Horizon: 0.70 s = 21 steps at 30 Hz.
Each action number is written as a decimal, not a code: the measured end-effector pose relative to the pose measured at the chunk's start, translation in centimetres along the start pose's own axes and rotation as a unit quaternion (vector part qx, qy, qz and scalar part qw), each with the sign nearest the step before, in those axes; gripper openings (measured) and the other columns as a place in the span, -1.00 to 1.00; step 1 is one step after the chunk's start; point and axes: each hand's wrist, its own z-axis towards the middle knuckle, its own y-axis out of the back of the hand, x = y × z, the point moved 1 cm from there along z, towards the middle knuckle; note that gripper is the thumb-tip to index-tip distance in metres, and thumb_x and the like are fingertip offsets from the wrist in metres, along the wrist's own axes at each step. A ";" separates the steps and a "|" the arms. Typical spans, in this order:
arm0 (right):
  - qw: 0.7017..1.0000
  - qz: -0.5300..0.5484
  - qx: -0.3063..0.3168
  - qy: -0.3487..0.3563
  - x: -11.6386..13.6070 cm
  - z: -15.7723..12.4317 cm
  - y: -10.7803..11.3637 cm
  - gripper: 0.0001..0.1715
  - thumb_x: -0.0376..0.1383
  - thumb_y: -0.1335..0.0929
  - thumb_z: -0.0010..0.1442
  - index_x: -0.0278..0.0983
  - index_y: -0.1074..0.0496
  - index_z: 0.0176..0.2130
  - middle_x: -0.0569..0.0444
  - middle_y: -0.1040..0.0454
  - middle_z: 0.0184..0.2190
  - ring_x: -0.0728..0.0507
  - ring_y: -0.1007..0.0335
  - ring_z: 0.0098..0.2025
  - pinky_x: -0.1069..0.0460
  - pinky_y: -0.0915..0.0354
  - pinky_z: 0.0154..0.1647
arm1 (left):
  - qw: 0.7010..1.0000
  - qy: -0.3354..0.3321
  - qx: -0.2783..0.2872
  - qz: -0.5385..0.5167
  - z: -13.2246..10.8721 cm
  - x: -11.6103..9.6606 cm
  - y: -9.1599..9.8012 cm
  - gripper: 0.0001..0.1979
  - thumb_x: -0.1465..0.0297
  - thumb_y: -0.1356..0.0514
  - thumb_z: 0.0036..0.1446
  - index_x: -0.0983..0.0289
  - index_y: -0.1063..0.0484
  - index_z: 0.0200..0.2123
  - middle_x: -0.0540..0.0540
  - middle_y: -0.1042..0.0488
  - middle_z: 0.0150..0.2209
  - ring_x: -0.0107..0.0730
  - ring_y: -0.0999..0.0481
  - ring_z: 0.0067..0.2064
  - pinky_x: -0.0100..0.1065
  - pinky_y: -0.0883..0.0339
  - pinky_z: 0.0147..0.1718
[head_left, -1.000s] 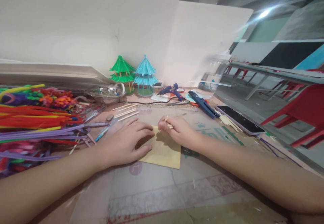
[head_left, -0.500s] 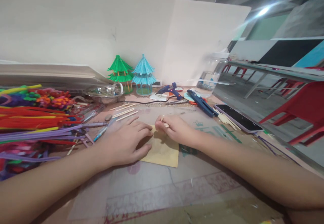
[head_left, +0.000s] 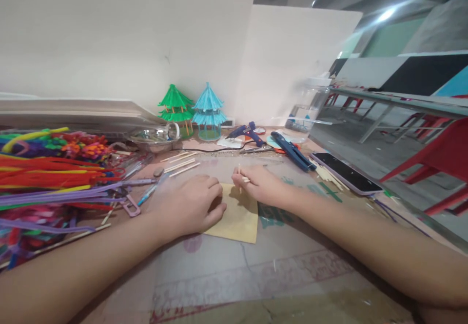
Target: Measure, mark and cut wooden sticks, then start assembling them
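Observation:
A square of yellow sheet (head_left: pixel 237 221) lies on the table between my hands. My left hand (head_left: pixel 193 202) rests over its left side, back of the hand upward. Its fingers are bent, with the thumb apart from them, and nothing shows in its grasp. Above the sheet's upper right edge, my right hand (head_left: pixel 256 182) is closed on short wooden sticks (head_left: pixel 245 179); their pale ends poke out between thumb and fingers. Several loose wooden sticks (head_left: pixel 181 164) lie beyond my left hand.
Pipe cleaners (head_left: pixel 47 170) are heaped at the left. Green (head_left: pixel 175 107) and blue (head_left: pixel 208 109) tiered-roof models stand at the back, near a glue gun (head_left: pixel 248 132). A blue-handled cutting tool (head_left: pixel 292 151), a phone (head_left: pixel 345 172) and a clear jar (head_left: pixel 305 109) are at the right.
My left hand's fingers have gone from stretched out to bent, over the sheet's left side. My right hand has shifted slightly right, still holding the sticks.

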 end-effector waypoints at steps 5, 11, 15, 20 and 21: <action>0.999 0.020 0.009 0.040 0.6 0.0 -0.5 -0.78 -0.43 -0.20 0.27 -0.27 -0.36 -0.36 0.05 -0.50 -0.39 -0.06 -0.34 -0.39 0.06 -0.17 -0.31 | 1.000 0.002 -0.006 0.001 0.0 0.0 0.2 -0.78 0.31 -0.05 0.21 0.29 -0.43 -0.35 0.14 -0.47 -0.34 -0.19 -0.46 -0.24 -0.18 -0.34 -0.25; 1.000 0.006 0.000 0.002 -0.1 0.0 -0.1 -0.78 -0.39 -0.19 0.29 -0.26 -0.34 -0.38 0.05 -0.48 -0.45 -0.09 -0.36 -0.39 0.05 -0.18 -0.33 | 1.000 0.008 -0.010 0.000 0.1 -0.2 0.3 -0.80 0.35 -0.04 0.21 0.28 -0.41 -0.38 0.12 -0.46 -0.38 -0.21 -0.46 -0.27 -0.20 -0.33 -0.28; 1.000 0.014 -0.019 -0.015 -0.4 0.0 -0.6 -0.77 -0.35 -0.20 0.30 -0.26 -0.33 -0.38 0.08 -0.45 -0.50 -0.08 -0.35 -0.43 0.05 -0.17 -0.37 | 1.000 0.005 -0.010 0.007 0.0 -0.2 0.5 -0.80 0.38 -0.03 0.22 0.28 -0.40 -0.38 0.13 -0.47 -0.38 -0.20 -0.46 -0.27 -0.20 -0.32 -0.27; 0.999 0.049 -0.018 0.006 -0.1 -0.1 -1.0 -0.71 -0.40 -0.15 0.33 -0.26 -0.33 -0.38 0.07 -0.49 -0.43 -0.05 -0.40 -0.39 0.08 -0.24 -0.32 | 1.000 0.002 -0.010 0.011 0.1 -0.3 0.5 -0.80 0.38 -0.03 0.22 0.27 -0.40 -0.38 0.11 -0.46 -0.39 -0.22 -0.46 -0.29 -0.22 -0.32 -0.28; 0.998 0.054 -0.016 0.017 0.0 0.0 -1.1 -0.72 -0.41 -0.15 0.32 -0.26 -0.33 -0.38 0.07 -0.49 -0.41 -0.05 -0.39 -0.39 0.08 -0.24 -0.31 | 1.000 0.001 -0.010 0.011 0.1 -0.3 0.5 -0.80 0.38 -0.02 0.22 0.28 -0.40 -0.38 0.11 -0.46 -0.39 -0.22 -0.46 -0.29 -0.21 -0.32 -0.28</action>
